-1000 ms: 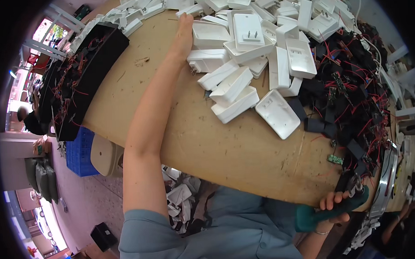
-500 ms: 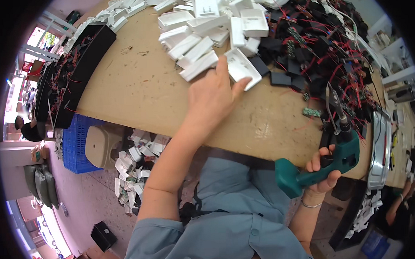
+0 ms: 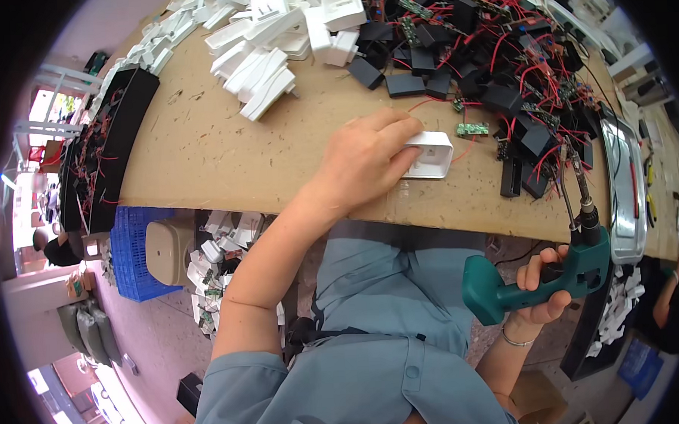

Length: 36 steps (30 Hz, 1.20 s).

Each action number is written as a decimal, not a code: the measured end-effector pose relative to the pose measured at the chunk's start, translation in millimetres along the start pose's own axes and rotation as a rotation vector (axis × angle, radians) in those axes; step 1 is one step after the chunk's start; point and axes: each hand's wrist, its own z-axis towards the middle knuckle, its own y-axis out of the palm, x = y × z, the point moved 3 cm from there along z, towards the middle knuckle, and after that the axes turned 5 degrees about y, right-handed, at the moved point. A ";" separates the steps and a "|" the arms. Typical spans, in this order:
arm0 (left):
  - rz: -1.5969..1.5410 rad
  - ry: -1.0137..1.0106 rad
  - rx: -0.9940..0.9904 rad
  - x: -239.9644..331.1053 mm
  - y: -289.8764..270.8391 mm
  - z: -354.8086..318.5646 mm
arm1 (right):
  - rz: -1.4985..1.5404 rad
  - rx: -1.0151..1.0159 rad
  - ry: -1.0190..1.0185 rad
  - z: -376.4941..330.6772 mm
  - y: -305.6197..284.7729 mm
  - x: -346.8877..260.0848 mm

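My left hand point(image 3: 364, 160) is closed on a white plastic casing point(image 3: 436, 153), an open rectangular box lying near the table's front edge. Thumb and fingers pinch its left end. In my right hand point(image 3: 540, 291) is a green soldering gun point(image 3: 483, 291), held off the front right of the table. Its metal tip point(image 3: 580, 177) and a thin rod beside it point away from me, towards a heap of black boxes with red wires point(image 3: 484, 57). A small green circuit board point(image 3: 473, 129) lies just beyond the casing. Farther left, more white casings point(image 3: 256, 69) are piled up.
A long black tray point(image 3: 137, 99) of wired parts lines the table's left side. Below it stand a blue crate point(image 3: 136, 264) and a beige stool point(image 3: 165, 252). A metal tray point(image 3: 627, 194) sits at the right. Another person's arm point(image 3: 666, 301) shows at the right rim.
My left hand has drawn one white casing from the pile towards the front edge, to the right. The soldering gun has shifted slightly right, still in my right hand. The view has turned somewhat.
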 end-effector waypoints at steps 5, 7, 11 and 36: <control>-0.128 0.016 0.064 -5.3 2.0 -4.2 | 0.019 -0.005 -0.003 -13.1 0.3 -2.5; -0.091 0.035 0.074 -4.7 1.4 -3.3 | 0.012 -0.023 0.008 -15.6 1.1 -2.4; -0.044 0.126 0.105 -4.0 -3.5 12.2 | -0.001 -0.007 -0.009 -20.8 -0.9 -3.2; -0.890 -0.027 0.704 -67.1 -52.1 106.3 | 0.060 0.120 -0.072 -40.0 -15.9 -13.2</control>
